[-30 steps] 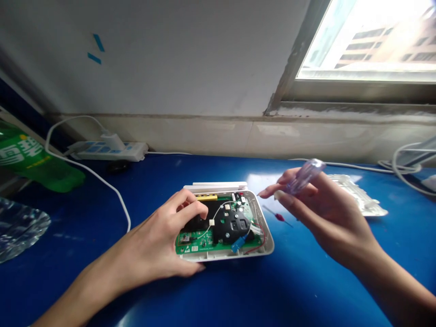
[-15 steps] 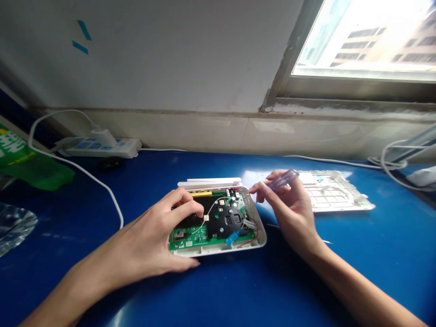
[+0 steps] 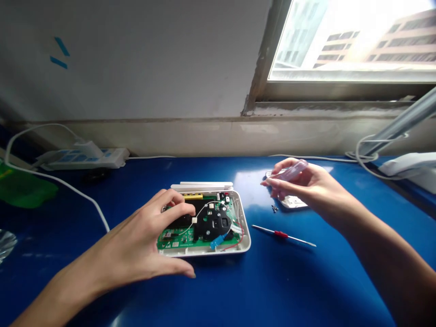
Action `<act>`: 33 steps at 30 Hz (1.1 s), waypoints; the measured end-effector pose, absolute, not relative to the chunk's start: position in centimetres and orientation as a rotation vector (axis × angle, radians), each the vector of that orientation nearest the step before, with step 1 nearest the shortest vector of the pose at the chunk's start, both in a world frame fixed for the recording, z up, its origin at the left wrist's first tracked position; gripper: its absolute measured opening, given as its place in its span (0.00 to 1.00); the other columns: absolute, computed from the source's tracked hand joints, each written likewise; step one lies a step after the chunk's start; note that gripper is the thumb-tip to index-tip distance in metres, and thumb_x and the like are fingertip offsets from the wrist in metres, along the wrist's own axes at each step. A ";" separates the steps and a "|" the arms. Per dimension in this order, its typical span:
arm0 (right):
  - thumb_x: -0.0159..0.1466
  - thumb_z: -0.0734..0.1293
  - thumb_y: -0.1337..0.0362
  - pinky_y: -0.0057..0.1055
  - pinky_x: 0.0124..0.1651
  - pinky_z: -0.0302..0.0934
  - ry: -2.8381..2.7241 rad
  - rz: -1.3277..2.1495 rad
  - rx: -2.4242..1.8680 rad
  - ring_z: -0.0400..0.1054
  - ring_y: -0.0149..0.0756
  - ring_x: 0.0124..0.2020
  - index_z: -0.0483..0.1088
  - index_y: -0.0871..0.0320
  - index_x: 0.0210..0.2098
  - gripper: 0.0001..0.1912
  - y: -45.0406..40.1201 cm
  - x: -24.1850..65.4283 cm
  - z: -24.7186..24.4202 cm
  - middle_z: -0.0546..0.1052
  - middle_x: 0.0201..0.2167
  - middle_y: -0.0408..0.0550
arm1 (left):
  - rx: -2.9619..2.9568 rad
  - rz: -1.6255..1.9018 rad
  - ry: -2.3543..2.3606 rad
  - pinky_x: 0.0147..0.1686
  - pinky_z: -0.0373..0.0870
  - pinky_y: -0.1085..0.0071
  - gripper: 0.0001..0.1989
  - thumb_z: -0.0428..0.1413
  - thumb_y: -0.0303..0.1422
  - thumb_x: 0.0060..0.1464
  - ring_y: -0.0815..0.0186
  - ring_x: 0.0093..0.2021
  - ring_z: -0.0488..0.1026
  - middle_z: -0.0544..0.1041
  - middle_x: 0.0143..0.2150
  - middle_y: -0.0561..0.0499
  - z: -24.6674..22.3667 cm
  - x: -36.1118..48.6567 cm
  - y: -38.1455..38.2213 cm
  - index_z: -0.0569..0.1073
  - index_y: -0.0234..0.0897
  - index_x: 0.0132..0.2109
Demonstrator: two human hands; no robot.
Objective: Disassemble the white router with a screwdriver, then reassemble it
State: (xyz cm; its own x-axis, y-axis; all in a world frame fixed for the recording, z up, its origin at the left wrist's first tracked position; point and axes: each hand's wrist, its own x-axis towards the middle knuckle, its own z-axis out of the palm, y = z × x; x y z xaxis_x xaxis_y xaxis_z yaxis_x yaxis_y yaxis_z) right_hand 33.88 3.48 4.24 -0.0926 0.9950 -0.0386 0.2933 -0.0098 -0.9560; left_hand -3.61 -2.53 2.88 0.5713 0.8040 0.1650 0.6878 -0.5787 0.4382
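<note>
An opened white router (image 3: 247,227) lies on the blue table, its green circuit board, black parts and thin wires exposed. My left hand (image 3: 146,236) is round its left end, with fingers over the board and the thumb along the front side. Over to the right, my right hand (image 3: 303,184) holds a translucent purplish screwdriver handle (image 3: 294,170) in its fingers; no shaft shows on it. Below that hand is a white plastic cover (image 3: 293,202), mostly hidden. Several small dark screws (image 3: 274,209) lie beside the cover. A double-ended screwdriver shaft (image 3: 281,234) with a red middle rests nearer me.
At the back left stands a white power strip (image 3: 81,158) with a plug in it, its white cable (image 3: 81,193) looping over the table. A green bottle (image 3: 29,188) is at the left edge. More cable (image 3: 361,152) coils by a metal pole (image 3: 398,122) at right.
My right hand has moved away from the router's right end to above the white cover, still holding the screwdriver handle. The screws and shaft now show plainly. My left hand stays on the router.
</note>
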 end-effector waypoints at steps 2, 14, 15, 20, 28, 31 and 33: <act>0.49 0.87 0.46 0.31 0.23 0.63 -1.486 1.126 -1.413 0.72 0.36 0.21 0.74 0.53 0.39 0.29 3.8 34.8 3.9 0.81 0.24 0.42 | 2.562 0.583 1.188 0.53 0.79 0.61 0.27 0.72 0.44 0.58 0.52 0.57 0.75 0.73 0.60 0.45 4.2 -1.3 -2.5 0.73 0.46 0.60; 0.54 0.86 0.54 0.36 0.48 0.75 -1.273 1.410 -1.198 0.81 0.39 0.39 0.77 0.56 0.36 0.21 4.3 38.0 3.3 0.87 0.42 0.52 | 2.929 0.191 0.679 0.42 0.75 0.56 0.08 0.64 0.37 0.67 0.50 0.48 0.75 0.81 0.42 0.45 3.1 15.5 0.9 0.79 0.36 0.41; 0.53 0.87 0.55 0.35 0.47 0.75 -1.272 1.419 -1.185 0.81 0.38 0.38 0.78 0.56 0.36 0.21 4.4 38.1 3.2 0.86 0.41 0.51 | 2.948 0.178 0.690 0.41 0.74 0.57 0.07 0.64 0.35 0.67 0.51 0.48 0.76 0.81 0.42 0.45 2.6 15.9 1.1 0.79 0.35 0.42; 0.50 0.88 0.55 0.33 0.43 0.73 -1.228 1.390 -1.174 0.79 0.36 0.35 0.79 0.56 0.35 0.21 4.7 38.5 3.1 0.85 0.36 0.48 | 2.909 0.216 0.666 0.37 0.72 0.63 0.05 0.58 0.27 0.71 0.58 0.39 0.78 0.82 0.38 0.47 2.8 16.4 1.6 0.78 0.34 0.43; 0.54 0.86 0.54 0.27 0.31 0.62 -1.284 1.367 -1.158 0.67 0.28 0.27 0.78 0.54 0.36 0.19 4.6 37.9 2.9 0.80 0.30 0.41 | 2.277 0.864 0.961 0.41 0.75 0.74 0.03 0.68 0.32 0.65 0.66 0.38 0.83 0.86 0.40 0.55 6.2 9.9 2.1 0.84 0.41 0.45; 0.54 0.85 0.53 0.30 0.36 0.67 -1.374 1.399 -1.194 0.74 0.33 0.31 0.79 0.54 0.36 0.19 4.0 36.1 3.0 0.83 0.32 0.44 | 1.950 0.909 1.180 0.44 0.78 0.74 0.10 0.66 0.40 0.67 0.62 0.45 0.86 0.89 0.44 0.53 5.1 6.8 1.9 0.86 0.45 0.51; 0.54 0.85 0.50 0.34 0.40 0.70 -1.415 1.418 -1.219 0.78 0.39 0.35 0.79 0.54 0.36 0.21 3.6 34.7 3.2 0.85 0.34 0.48 | 1.713 0.971 1.211 0.47 0.79 0.73 0.11 0.65 0.44 0.67 0.61 0.47 0.86 0.89 0.45 0.51 4.3 5.2 1.6 0.85 0.43 0.48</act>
State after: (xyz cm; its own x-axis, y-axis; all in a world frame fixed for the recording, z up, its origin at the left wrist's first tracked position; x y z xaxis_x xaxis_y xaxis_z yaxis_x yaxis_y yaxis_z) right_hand 34.67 3.55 3.20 -0.2396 0.9654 -0.1027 0.1008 -0.0805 -0.9916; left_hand 5.20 1.65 4.31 0.2446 0.9602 0.1345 0.3403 -0.2149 0.9154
